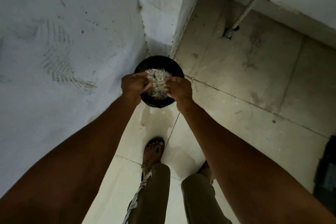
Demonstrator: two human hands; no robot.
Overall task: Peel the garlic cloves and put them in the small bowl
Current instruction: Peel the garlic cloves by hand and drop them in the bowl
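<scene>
Over the bin [159, 63], my hands [134, 85] [179, 90] both pinch garlic skins [157, 82] — papery, weightless, clingy — best shed by rubbing fingertips.

Dim, grainy light; wide-angle bending at the edges.

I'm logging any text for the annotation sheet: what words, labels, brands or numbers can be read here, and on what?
None can be read.
Round black bin holding pale papery peels: no label shows.
Dark object at the right edge: too dim to tell.
Grey walls and pale floor tiles: only stains and marks.
</scene>
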